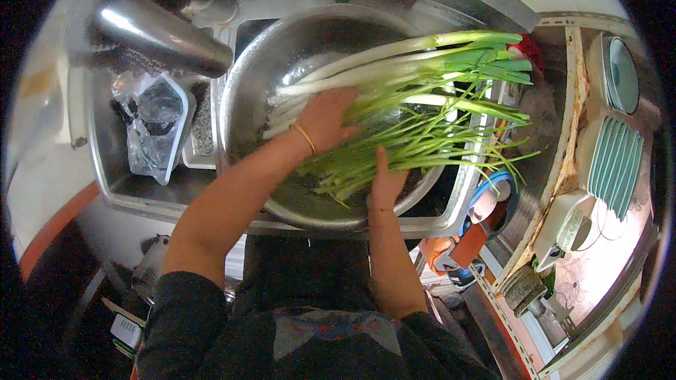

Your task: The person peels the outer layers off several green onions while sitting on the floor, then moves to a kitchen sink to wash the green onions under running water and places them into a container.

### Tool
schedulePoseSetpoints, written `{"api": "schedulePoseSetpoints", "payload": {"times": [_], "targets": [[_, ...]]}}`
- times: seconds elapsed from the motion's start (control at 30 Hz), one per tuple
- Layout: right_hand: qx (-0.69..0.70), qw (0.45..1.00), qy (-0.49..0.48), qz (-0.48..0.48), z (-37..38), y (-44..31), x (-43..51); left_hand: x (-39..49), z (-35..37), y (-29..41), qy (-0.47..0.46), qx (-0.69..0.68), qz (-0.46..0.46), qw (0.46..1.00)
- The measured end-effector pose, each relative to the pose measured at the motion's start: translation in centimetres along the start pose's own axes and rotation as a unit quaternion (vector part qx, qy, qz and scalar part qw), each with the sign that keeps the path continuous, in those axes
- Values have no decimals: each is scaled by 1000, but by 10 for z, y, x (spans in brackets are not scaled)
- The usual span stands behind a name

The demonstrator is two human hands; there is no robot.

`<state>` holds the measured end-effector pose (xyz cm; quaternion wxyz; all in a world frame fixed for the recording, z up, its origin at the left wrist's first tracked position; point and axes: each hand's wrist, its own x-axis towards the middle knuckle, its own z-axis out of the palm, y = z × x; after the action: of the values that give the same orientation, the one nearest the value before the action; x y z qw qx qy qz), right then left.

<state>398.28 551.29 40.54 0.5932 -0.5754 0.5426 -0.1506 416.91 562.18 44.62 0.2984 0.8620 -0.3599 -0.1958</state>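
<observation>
A large round metal basin (248,63) stands over a steel sink. Long white-stemmed scallions or leeks (391,53) lie across its far part, their green cut ends over the right rim. Nearer me, a bunch of thin green scallions (417,140) reaches over the same rim. My left hand (330,119), with a yellow band at the wrist, is spread on the stalks in the basin, fingers blurred; whether it grips them I cannot tell. My right hand (388,182) is at the near edge of the thin bunch, thumb raised against the stalks, its other fingers partly hidden.
Left in the sink (158,202) lie a white plastic tray (177,132) with clear film and a container of grainy matter (200,134). A metal cylinder (163,37) overhangs them. Right are a rack post (567,116), stacked plates (615,163) and a blue-rimmed container (488,184).
</observation>
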Motion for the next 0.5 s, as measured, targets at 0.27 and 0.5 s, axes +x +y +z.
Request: {"api": "schedulePoseSetpoints", "payload": {"times": [0.27, 0.5], "targets": [[-81, 991, -59, 86, 33, 64, 67, -15, 25, 14, -140, 66, -109, 982], [118, 965, -187, 140, 28, 25, 44, -1, -9, -26, 7, 189, -105, 976]]}}
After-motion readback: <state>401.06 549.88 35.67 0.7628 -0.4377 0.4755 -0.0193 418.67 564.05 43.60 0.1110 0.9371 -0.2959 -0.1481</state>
